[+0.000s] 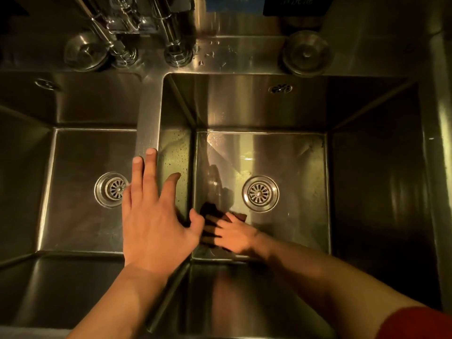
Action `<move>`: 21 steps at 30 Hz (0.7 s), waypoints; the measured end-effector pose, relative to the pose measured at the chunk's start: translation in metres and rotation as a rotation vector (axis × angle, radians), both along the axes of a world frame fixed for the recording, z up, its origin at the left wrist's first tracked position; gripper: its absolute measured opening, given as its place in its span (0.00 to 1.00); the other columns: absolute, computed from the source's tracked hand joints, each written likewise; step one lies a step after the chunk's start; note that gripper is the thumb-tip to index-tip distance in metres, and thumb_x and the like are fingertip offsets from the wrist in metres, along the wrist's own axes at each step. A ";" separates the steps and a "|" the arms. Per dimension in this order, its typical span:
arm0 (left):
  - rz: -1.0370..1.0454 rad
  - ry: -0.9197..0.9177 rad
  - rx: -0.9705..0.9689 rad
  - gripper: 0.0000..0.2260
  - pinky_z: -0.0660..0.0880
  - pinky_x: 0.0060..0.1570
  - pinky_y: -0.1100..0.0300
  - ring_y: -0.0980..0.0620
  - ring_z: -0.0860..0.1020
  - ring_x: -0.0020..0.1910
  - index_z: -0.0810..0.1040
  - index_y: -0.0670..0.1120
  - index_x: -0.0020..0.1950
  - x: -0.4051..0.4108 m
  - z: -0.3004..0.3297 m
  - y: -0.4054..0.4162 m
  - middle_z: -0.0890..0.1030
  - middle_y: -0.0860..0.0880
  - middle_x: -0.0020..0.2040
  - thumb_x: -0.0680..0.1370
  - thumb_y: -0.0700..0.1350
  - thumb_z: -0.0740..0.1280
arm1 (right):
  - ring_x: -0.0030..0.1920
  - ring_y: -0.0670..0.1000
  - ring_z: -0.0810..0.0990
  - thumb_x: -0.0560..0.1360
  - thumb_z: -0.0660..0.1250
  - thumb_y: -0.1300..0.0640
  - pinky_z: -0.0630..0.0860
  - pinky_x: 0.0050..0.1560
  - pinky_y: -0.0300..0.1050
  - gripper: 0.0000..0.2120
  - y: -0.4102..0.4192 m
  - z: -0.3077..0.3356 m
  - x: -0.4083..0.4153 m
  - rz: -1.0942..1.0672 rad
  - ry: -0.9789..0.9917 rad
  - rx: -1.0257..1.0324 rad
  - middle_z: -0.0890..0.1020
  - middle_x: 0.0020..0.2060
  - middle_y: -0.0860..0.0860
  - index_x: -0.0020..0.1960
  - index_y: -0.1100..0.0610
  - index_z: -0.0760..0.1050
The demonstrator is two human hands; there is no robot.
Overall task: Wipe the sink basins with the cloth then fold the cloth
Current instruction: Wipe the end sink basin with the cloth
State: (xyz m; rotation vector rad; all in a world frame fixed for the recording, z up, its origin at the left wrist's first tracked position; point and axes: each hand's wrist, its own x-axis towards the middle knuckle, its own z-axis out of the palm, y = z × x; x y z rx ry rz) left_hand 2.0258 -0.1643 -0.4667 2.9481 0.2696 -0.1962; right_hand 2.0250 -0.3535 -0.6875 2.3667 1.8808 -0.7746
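A steel double sink fills the view, with a left basin [80, 216] and a deeper right basin [293, 152]. A dark cloth [210, 216] lies on the floor of the right basin near its front left corner, left of the drain [260, 193]. My right hand [236, 234] presses flat on the cloth, fingers spread and pointing left. My left hand [151, 216] rests with straight fingers on the divider [148, 123] between the basins, holding nothing.
Faucet pipes [171, 28] rise at the back above the divider. Two round metal strainer plugs [85, 51] [307, 53] sit on the rear ledge. The left basin has its own drain [111, 189]. Water drops dot the ledge and the right basin's left wall.
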 end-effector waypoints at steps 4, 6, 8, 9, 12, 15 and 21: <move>-0.009 -0.008 -0.017 0.30 0.59 0.78 0.36 0.45 0.43 0.85 0.75 0.47 0.72 0.000 0.000 0.000 0.46 0.45 0.86 0.73 0.59 0.65 | 0.81 0.43 0.45 0.82 0.61 0.58 0.49 0.80 0.57 0.28 0.021 0.004 0.050 -0.441 0.159 0.159 0.55 0.82 0.49 0.80 0.46 0.60; -0.015 -0.006 -0.015 0.30 0.58 0.79 0.36 0.45 0.43 0.85 0.74 0.48 0.73 0.000 0.000 0.000 0.46 0.45 0.86 0.73 0.59 0.65 | 0.82 0.49 0.42 0.82 0.61 0.55 0.48 0.79 0.60 0.29 0.027 0.009 0.090 -0.541 0.103 0.110 0.50 0.83 0.47 0.81 0.45 0.57; -0.009 -0.003 -0.007 0.31 0.58 0.79 0.36 0.45 0.43 0.85 0.74 0.47 0.73 -0.001 0.000 0.001 0.46 0.46 0.87 0.73 0.59 0.65 | 0.82 0.57 0.43 0.82 0.59 0.52 0.55 0.77 0.66 0.31 0.024 0.013 0.131 -0.665 0.045 -0.006 0.47 0.83 0.46 0.82 0.44 0.53; -0.007 -0.001 -0.003 0.31 0.58 0.79 0.36 0.45 0.43 0.85 0.74 0.47 0.73 -0.001 0.000 0.001 0.46 0.46 0.87 0.73 0.60 0.65 | 0.82 0.58 0.44 0.83 0.59 0.51 0.56 0.76 0.66 0.31 0.018 0.014 0.150 -0.741 0.014 -0.045 0.46 0.83 0.46 0.82 0.43 0.50; -0.008 -0.003 0.004 0.31 0.58 0.79 0.36 0.45 0.42 0.85 0.75 0.46 0.73 -0.001 -0.001 0.001 0.46 0.46 0.87 0.73 0.60 0.65 | 0.82 0.59 0.46 0.83 0.58 0.48 0.60 0.75 0.63 0.31 -0.030 0.012 0.170 -0.897 -0.083 -0.112 0.48 0.82 0.48 0.83 0.44 0.49; -0.004 -0.006 0.005 0.32 0.58 0.79 0.37 0.45 0.43 0.85 0.75 0.46 0.73 -0.001 -0.001 0.002 0.46 0.45 0.87 0.73 0.60 0.65 | 0.81 0.60 0.48 0.82 0.59 0.48 0.62 0.74 0.63 0.33 -0.099 0.012 0.146 -1.110 -0.128 -0.157 0.50 0.82 0.51 0.83 0.45 0.49; -0.007 -0.002 0.009 0.31 0.57 0.79 0.38 0.45 0.43 0.85 0.75 0.46 0.73 -0.001 -0.001 0.002 0.46 0.45 0.87 0.73 0.60 0.64 | 0.81 0.63 0.42 0.84 0.56 0.46 0.56 0.75 0.71 0.33 -0.170 0.007 0.027 -1.033 -0.046 -0.351 0.42 0.83 0.50 0.82 0.42 0.40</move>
